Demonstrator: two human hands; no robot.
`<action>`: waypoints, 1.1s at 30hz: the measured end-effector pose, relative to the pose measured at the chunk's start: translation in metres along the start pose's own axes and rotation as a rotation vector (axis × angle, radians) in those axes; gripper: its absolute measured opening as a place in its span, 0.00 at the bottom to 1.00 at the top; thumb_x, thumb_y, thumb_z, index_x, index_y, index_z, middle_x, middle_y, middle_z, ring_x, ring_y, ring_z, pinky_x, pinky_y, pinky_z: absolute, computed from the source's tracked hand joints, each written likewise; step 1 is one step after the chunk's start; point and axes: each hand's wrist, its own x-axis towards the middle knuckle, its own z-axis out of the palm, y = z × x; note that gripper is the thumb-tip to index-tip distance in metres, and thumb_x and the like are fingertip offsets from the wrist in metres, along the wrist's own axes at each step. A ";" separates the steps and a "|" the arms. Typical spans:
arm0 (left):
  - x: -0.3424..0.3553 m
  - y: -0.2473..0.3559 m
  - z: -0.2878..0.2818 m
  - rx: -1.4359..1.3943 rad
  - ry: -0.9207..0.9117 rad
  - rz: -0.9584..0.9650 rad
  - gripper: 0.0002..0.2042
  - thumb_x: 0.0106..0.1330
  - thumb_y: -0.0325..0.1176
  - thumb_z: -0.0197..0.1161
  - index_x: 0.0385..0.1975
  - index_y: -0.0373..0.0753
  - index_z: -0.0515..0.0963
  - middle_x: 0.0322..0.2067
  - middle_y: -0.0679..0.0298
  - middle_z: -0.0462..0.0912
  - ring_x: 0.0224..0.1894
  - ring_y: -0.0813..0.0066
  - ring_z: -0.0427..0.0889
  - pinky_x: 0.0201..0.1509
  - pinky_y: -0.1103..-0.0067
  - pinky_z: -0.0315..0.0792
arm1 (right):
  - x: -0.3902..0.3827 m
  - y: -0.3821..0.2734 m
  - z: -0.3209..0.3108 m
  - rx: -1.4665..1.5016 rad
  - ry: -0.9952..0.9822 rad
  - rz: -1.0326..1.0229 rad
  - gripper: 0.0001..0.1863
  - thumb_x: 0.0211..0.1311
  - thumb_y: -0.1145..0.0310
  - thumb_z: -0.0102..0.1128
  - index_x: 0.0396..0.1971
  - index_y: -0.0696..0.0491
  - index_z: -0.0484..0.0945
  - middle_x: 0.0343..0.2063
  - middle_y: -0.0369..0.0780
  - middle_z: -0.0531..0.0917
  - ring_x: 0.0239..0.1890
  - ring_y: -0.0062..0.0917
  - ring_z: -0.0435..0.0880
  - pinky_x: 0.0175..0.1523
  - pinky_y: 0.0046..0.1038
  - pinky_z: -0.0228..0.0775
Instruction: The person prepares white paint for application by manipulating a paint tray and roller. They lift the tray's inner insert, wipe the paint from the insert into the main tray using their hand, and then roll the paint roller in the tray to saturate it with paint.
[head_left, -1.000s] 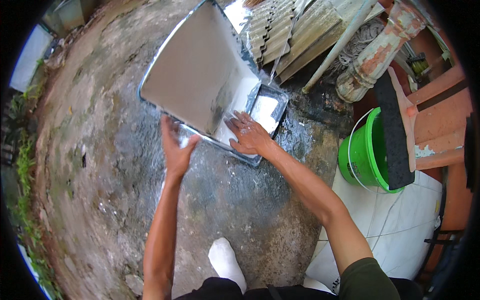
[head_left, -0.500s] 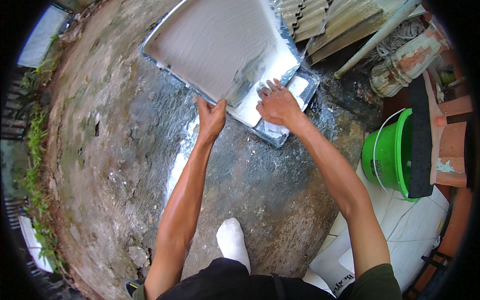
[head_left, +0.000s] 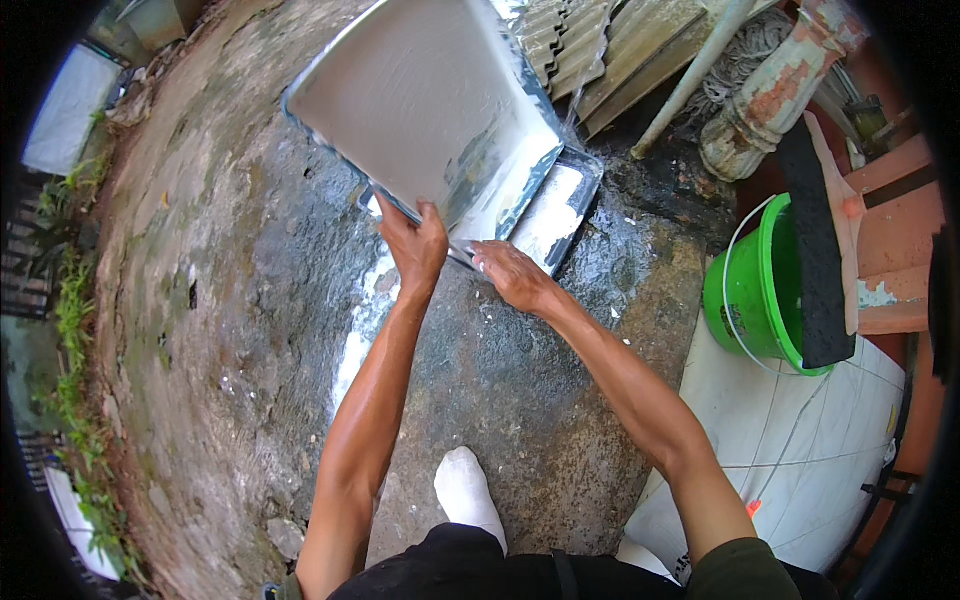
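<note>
A large blue-rimmed tray, coated inside with a wet off-white paste, slants above the ground. White liquid lies along its right side, where bare blue patches show through. My left hand grips its near edge, thumb on top. At the tray's near right corner my right hand is closed, whitish smears on its fingers; it seems to pinch the rim, though the fingertips are partly hidden. Partly beneath the big tray rests a second, smaller dark blue tray with white liquid in it.
A green bucket stands at right on white tiles, beside a dark slab. Corrugated sheets, a pole and a peeling baluster lie at the far right. White spill streaks the rough concrete. Plants line the left.
My right hand has moved from the white liquid inside the big tray to its near corner, and its spread fingers have closed. More of the smaller tray shows. The left hand keeps its grip.
</note>
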 end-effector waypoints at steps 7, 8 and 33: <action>0.079 0.092 0.001 0.338 -0.273 0.126 0.25 0.59 0.32 0.54 0.58 0.30 0.70 0.20 0.51 0.79 0.22 0.64 0.80 0.30 0.68 0.72 | 0.015 0.011 -0.055 -0.444 -0.014 -0.388 0.28 0.73 0.53 0.39 0.58 0.59 0.74 0.63 0.52 0.72 0.67 0.46 0.67 0.74 0.44 0.55; 0.085 0.101 0.002 0.363 -0.304 0.101 0.26 0.59 0.34 0.54 0.58 0.31 0.70 0.23 0.48 0.81 0.25 0.63 0.82 0.34 0.67 0.73 | 0.016 0.017 -0.065 -0.452 -0.003 -0.334 0.28 0.73 0.52 0.39 0.60 0.57 0.73 0.63 0.52 0.72 0.67 0.46 0.68 0.74 0.44 0.55; 0.046 0.033 0.028 0.194 0.137 -0.014 0.59 0.54 0.45 0.75 0.75 0.45 0.33 0.68 0.33 0.53 0.69 0.38 0.60 0.70 0.55 0.62 | 0.034 0.037 -0.029 -0.466 0.459 -0.169 0.11 0.67 0.61 0.57 0.41 0.50 0.83 0.15 0.44 0.81 0.18 0.39 0.83 0.26 0.40 0.75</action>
